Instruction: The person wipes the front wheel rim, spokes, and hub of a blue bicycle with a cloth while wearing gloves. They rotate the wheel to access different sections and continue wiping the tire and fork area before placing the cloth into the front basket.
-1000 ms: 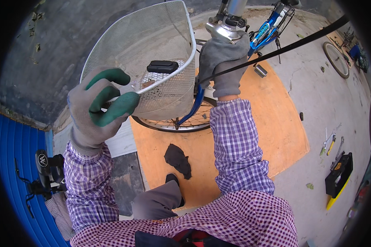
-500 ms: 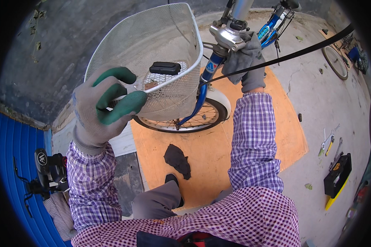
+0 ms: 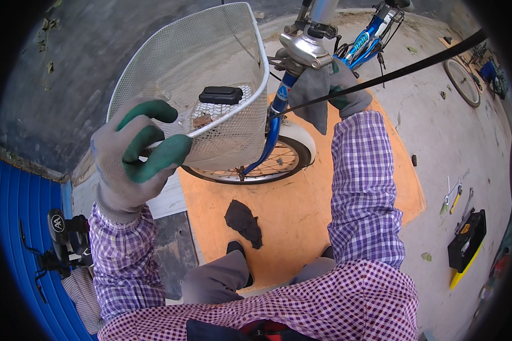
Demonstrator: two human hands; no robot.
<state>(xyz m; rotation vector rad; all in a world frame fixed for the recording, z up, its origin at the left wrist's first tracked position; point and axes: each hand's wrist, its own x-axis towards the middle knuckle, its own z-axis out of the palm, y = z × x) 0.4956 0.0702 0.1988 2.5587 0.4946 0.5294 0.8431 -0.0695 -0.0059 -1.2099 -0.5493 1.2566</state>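
My left hand (image 3: 137,156), in a grey glove with green fingertips, curls its fingers round the near left rim of a white wire-mesh bicycle basket (image 3: 170,68). Inside the basket lie a black oblong block (image 3: 220,95) and a small brownish piece (image 3: 202,120). Right of the basket, my gloved right hand (image 3: 350,94) grips a grey cloth (image 3: 312,102), which hangs beside the bicycle's blue fork (image 3: 274,132), below a silver metal fitting (image 3: 307,51). A black cable partly crosses the right hand and cloth, and some of its fingers are hidden.
The front wheel (image 3: 279,162) stands on an orange board (image 3: 290,227), where a dark rag (image 3: 243,223) lies near my foot. On the concrete at right are wrenches (image 3: 454,196) and a black and yellow toolbox (image 3: 466,244). Dark handlebars (image 3: 57,238) stand at left.
My right hand has moved down and slightly right, and the grey cloth now hangs lower beside the fork. My left hand stays on the rim; basket and hand appear shifted slightly left.
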